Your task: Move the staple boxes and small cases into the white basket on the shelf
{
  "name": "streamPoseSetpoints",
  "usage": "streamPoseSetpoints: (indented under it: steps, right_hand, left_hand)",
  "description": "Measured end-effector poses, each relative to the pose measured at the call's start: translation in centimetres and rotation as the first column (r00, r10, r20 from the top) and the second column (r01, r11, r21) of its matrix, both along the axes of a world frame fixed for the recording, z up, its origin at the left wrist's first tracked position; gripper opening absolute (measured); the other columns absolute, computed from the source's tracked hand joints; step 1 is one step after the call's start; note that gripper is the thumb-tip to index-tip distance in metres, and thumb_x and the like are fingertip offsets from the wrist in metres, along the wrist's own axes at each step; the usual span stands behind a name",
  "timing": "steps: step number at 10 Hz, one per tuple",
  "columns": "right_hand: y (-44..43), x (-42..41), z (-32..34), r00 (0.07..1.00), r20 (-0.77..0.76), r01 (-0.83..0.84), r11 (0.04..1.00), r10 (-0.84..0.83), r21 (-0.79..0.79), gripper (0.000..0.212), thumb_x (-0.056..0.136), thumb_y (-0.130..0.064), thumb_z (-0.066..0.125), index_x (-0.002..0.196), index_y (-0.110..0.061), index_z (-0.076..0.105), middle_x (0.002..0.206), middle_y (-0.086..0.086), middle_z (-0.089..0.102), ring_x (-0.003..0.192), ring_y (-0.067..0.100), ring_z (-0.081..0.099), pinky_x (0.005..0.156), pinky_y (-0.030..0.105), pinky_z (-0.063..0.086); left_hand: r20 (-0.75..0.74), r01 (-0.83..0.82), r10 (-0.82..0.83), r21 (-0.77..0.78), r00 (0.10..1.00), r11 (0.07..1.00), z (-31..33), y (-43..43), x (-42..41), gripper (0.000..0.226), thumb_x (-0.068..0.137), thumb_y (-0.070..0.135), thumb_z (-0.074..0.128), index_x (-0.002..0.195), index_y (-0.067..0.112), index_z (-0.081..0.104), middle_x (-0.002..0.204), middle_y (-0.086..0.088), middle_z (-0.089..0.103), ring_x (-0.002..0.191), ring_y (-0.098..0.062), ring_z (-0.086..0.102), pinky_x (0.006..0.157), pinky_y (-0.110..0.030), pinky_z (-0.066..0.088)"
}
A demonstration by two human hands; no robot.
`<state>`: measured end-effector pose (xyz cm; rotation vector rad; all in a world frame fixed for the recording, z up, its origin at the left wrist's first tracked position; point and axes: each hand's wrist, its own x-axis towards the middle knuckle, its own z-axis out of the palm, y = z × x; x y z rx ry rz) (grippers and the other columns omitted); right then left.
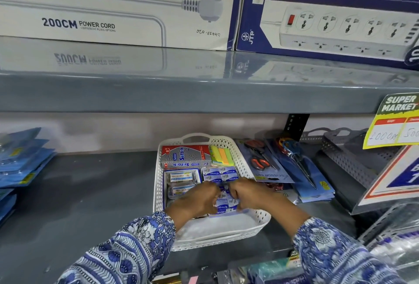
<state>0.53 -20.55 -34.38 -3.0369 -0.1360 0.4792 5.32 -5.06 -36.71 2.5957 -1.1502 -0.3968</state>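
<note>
A white perforated basket point(243, 230) stands on the grey shelf. Inside it, several small blue-and-white staple boxes point(219, 174) lie in a block on the right. Clear small cases point(180, 177) with blue labels lie on the left. My left hand point(199, 200) and my right hand point(247, 194) are both inside the basket, fingers closed around a stack of blue staple boxes point(225, 204) held between them. At the basket's back lie a red-and-silver Softek box point(184, 156) and coloured sticky notes point(221, 155).
Scissor packs point(264, 162) on blue cards lie right of the basket. Grey perforated trays point(347, 150) stand further right, under a yellow price tag point(394, 122). Blue packets point(21, 159) are stacked at the left. Power strip cartons point(118, 11) fill the shelf above.
</note>
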Motion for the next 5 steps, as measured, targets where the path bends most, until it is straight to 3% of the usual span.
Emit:
streamPoseSetpoints:
  steps: [1,3,4,5]
  right_hand:
    - [0.0,0.4,0.0,1.000,0.001,0.014,1.000,-0.014,0.019,0.027,0.072,-0.009,0.077,0.091,-0.008,0.058,0.098,0.014,0.060,0.079,0.023,0.052,0.067,0.032,0.041]
    - [-0.2,0.1,-0.1,0.999,0.000,0.036,0.999,-0.036,0.030,0.036,0.072,-0.016,0.078,0.101,-0.007,0.059,0.093,0.006,0.053,0.082,0.022,0.051,0.067,0.031,0.040]
    - [1.0,-1.0,1.9,0.991,0.131,-0.016,0.999,0.011,0.036,0.040,0.079,-0.024,0.070,0.115,-0.012,0.056,0.110,0.005,0.055,0.104,0.023,0.053,0.078,0.033,0.045]
    - [1.7,-2.0,3.5,0.969,0.244,-0.047,0.997,0.032,0.055,0.050,0.085,-0.028,0.064,0.131,-0.014,0.048,0.132,0.004,0.048,0.124,0.022,0.044,0.094,0.036,0.046]
  left_hand:
    - [-0.011,-0.015,0.015,0.011,1.000,1.000,0.1,-0.1,0.4,0.016,0.075,0.010,0.071,0.073,0.013,0.056,0.099,-0.018,0.067,0.093,-0.032,0.062,0.078,-0.036,0.050]
    - [0.015,-0.019,0.018,0.047,1.000,0.999,0.2,0.0,0.0,0.012,0.077,0.011,0.068,0.078,0.012,0.056,0.106,-0.017,0.065,0.097,-0.031,0.060,0.082,-0.038,0.050]
    - [0.144,-0.044,0.043,0.001,0.989,0.999,1.4,0.9,-1.5,0.041,0.081,0.029,0.066,0.117,0.012,0.055,0.127,-0.008,0.051,0.117,-0.024,0.047,0.097,-0.038,0.043]
    - [0.380,-0.077,0.148,-0.196,0.913,0.978,2.1,1.8,-2.1,0.052,0.084,0.039,0.059,0.128,0.014,0.049,0.132,-0.003,0.048,0.124,-0.019,0.039,0.104,-0.034,0.042]
